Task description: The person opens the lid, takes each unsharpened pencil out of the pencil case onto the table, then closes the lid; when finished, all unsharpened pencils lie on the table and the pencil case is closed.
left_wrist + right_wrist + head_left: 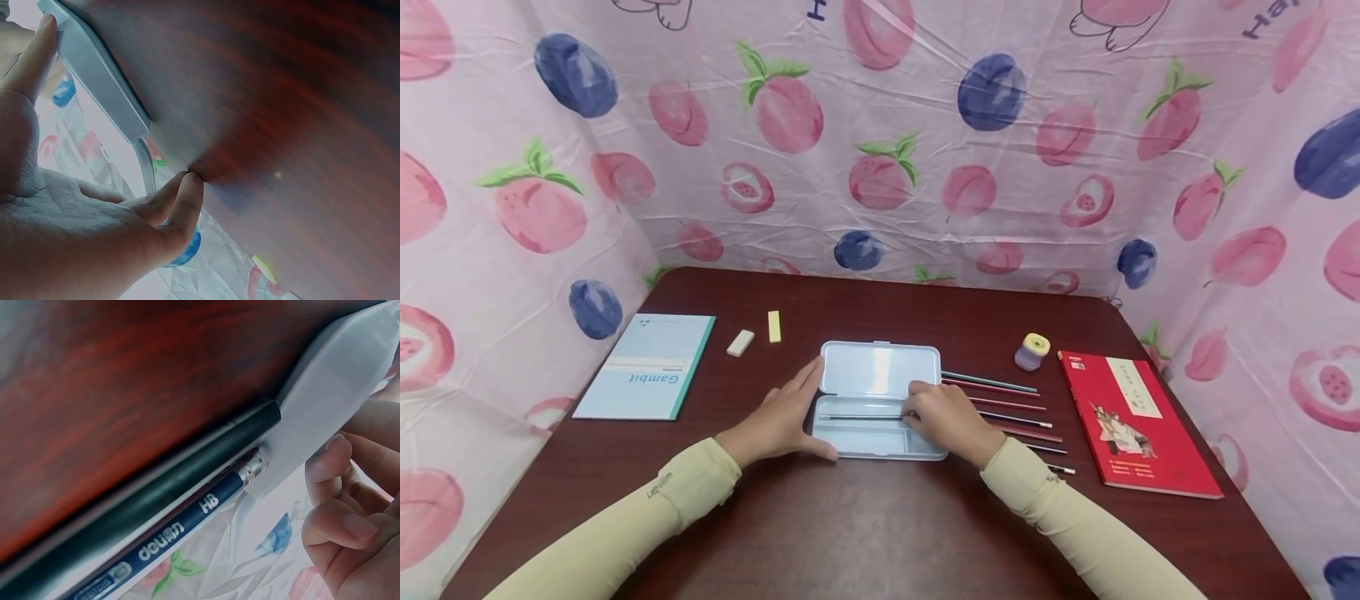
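An opened light-blue pencil case point(882, 369) lies on the table with its lid folded back. Along its tray runs a slim dark pencil point(857, 417). My right hand point(951, 417) reaches over the tray's right part and pinches that pencil's right end, which the fingers hide. In the right wrist view its fingers point(359, 528) are curled beside the case wall point(337, 394). My left hand point(778, 417) is spread at the case's left side, thumb at the front corner and fingers by the lid; the left wrist view shows these fingers point(187, 206) extended.
Right of the case lie several pencils point(1000, 383), a blue one point(181, 528) marked HB among them. Beyond are a yellow-and-purple object point(1032, 352) and a red book point(1138, 425). Leftward lie a white eraser point(741, 342), a yellow strip point(774, 326) and a notebook point(647, 367).
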Demonstrator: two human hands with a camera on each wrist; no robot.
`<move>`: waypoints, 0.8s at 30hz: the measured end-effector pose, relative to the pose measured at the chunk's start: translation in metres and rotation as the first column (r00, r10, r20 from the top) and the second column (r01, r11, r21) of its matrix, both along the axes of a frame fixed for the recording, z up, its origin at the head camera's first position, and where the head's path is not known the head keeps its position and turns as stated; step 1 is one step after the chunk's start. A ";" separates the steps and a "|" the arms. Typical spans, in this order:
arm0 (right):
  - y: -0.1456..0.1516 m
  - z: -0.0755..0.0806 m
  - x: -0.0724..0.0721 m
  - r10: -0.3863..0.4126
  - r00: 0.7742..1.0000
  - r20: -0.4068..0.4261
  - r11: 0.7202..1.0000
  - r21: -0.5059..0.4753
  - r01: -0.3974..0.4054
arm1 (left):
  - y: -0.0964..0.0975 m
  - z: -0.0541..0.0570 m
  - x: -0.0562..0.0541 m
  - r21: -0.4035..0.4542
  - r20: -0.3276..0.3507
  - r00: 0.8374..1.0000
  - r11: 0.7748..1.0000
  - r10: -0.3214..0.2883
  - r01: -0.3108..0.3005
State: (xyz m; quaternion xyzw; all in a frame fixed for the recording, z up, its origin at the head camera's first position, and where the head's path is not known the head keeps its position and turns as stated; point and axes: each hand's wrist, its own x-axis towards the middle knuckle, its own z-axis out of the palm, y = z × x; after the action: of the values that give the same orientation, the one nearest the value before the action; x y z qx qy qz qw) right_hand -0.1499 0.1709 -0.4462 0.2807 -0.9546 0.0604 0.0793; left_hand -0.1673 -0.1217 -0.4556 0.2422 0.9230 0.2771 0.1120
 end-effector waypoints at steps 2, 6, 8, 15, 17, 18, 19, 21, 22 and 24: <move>0.000 0.000 0.000 -0.003 1.000 0.001 1.000 -0.005 0.003 | 0.000 0.000 0.000 0.002 0.002 1.000 1.000 0.000 0.000; 0.001 0.000 0.001 -0.007 1.000 -0.006 1.000 -0.016 0.007 | 0.000 -0.001 0.000 0.000 0.002 1.000 1.000 0.001 -0.001; 0.001 0.000 0.001 -0.006 1.000 -0.016 1.000 -0.017 0.005 | 0.000 -0.001 0.000 -0.002 0.000 1.000 1.000 0.001 -0.001; 0.007 0.004 0.002 0.010 0.996 -0.091 1.000 -0.019 -0.011 | 0.000 0.000 0.000 0.004 -0.003 1.000 1.000 -0.003 0.003; 0.010 0.005 0.003 0.007 0.994 -0.107 1.000 -0.017 -0.009 | 0.000 -0.001 0.000 0.006 -0.002 1.000 1.000 -0.005 0.005; 0.011 0.006 0.004 0.003 0.994 -0.111 1.000 -0.015 -0.005 | 0.000 -0.001 -0.001 0.008 -0.001 1.000 1.000 -0.007 0.007; 0.013 0.007 0.004 0.001 0.993 -0.114 1.000 -0.018 -0.003 | -0.001 -0.001 -0.001 0.010 -0.001 1.000 1.000 -0.008 0.008; 0.016 0.008 0.006 0.003 0.993 -0.121 1.000 -0.020 -0.005 | -0.001 -0.001 -0.001 0.012 0.000 1.000 1.000 -0.008 0.008; 0.018 0.009 0.007 0.004 0.992 -0.124 1.000 -0.021 -0.007 | -0.001 -0.001 -0.001 0.012 0.001 1.000 1.000 -0.007 0.007; 0.021 0.010 0.009 0.006 0.992 -0.126 1.000 -0.024 -0.009 | -0.001 -0.002 -0.001 0.013 0.000 1.000 1.000 -0.008 0.008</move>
State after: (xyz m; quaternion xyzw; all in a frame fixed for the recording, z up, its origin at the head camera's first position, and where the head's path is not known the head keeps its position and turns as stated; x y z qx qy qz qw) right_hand -0.1412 0.1923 -0.4362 0.2864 -0.9459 0.0544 0.1427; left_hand -0.1681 -0.1230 -0.4572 0.2467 0.9202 0.2828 0.1116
